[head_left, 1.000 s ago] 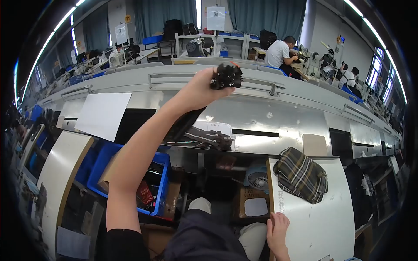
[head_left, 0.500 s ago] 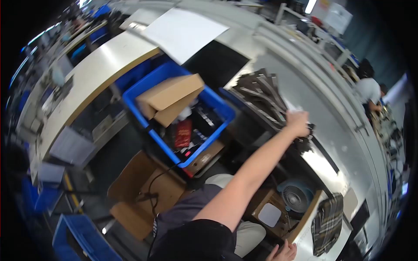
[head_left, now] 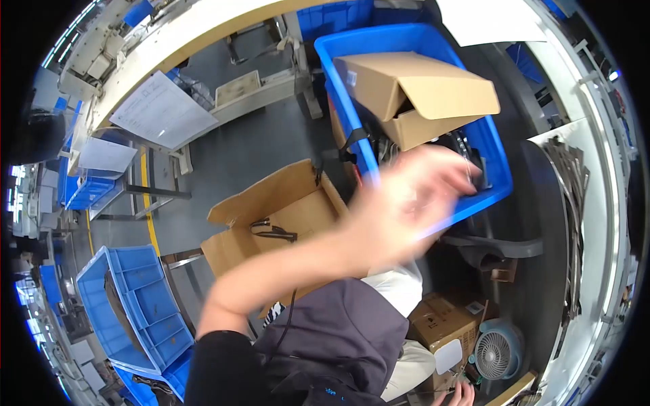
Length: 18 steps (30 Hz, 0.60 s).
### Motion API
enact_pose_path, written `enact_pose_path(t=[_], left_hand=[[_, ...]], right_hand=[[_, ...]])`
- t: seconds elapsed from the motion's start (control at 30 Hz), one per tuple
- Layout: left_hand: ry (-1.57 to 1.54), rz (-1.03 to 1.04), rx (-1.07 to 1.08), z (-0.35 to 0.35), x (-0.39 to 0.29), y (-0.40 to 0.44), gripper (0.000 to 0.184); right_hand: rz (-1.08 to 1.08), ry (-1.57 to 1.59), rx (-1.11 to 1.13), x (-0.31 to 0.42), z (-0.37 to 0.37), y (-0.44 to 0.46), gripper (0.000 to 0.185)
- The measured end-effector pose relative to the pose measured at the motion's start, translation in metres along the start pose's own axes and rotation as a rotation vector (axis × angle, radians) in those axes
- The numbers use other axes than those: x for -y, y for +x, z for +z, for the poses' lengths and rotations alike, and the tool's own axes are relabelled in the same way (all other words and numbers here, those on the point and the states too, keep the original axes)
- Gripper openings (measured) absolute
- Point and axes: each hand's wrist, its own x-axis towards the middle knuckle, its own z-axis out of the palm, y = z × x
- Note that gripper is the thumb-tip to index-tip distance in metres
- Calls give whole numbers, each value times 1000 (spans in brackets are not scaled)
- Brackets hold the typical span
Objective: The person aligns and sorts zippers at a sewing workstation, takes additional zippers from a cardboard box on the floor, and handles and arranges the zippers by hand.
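My left hand (head_left: pixel 420 193) is smeared by motion over the near side of a blue bin (head_left: pixel 497 166); whether its fingers hold anything cannot be made out. In that bin lies a brown cardboard box (head_left: pixel 440 95) with an open flap, with small dark items beside it. Low in the view, my right hand (head_left: pixel 463 394) shows only its fingertips, which are apart, near a small fan (head_left: pixel 496 352). Dark strips (head_left: pixel 572 203) lie along the bench edge at the right.
An open cardboard carton (head_left: pixel 284 203) with a dark cable in it stands on the floor. Stacked blue crates (head_left: pixel 139 304) are at the lower left. A white sheet (head_left: pixel 162 111) hangs by the bench at the upper left. Another carton (head_left: pixel 443 325) sits beside the fan.
The view has turned left and down. My left hand has left the dark strips on the bench, where it was half a second ago, and is now over the blue bin.
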Motion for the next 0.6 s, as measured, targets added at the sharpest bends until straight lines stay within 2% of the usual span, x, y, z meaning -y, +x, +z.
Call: enact_pose_path(t=[0.1, 0.13, 0.2, 0.27, 0.33, 0.4, 0.43, 0.47, 0.53, 0.57, 0.6], left_hand=[[221, -168, -415, -117, 55, -35, 13], [273, -235, -526, -148, 79, -58, 10], [482, -425, -622, -194, 135, -116, 11], [532, -606, -548, -215, 194, -176, 13], [592, -772, -504, -213, 247, -228, 15], [704, -868, -365, -201, 290, -263, 14], [779, -955, -243, -197, 312, -282, 19], [852, -1044, -119, -193, 333, -301, 25], [940, -1195, 61, -181, 363, -331, 38], [877, -1377, 156, -177, 362, -322, 49], [899, -1388, 162, -176, 373, -327, 49]], right_hand=[[-141, 219, 144, 18, 45, 29, 36], [-153, 356, 281, 29, 50, 44, 50], [-213, 462, 282, 64, 70, 78, 31], [-211, 637, 382, 73, 113, 100, 29], [-354, 594, 414, 107, 138, 134, 32], [-385, 425, 429, 134, 169, 155, 33], [-492, 342, 390, 148, 182, 164, 33], [-445, 303, 574, 165, 184, 168, 36], [-494, 402, 632, 191, 224, 163, 44], [-546, 275, 515, 201, 244, 164, 45], [-593, 150, 396, 211, 259, 169, 47]])
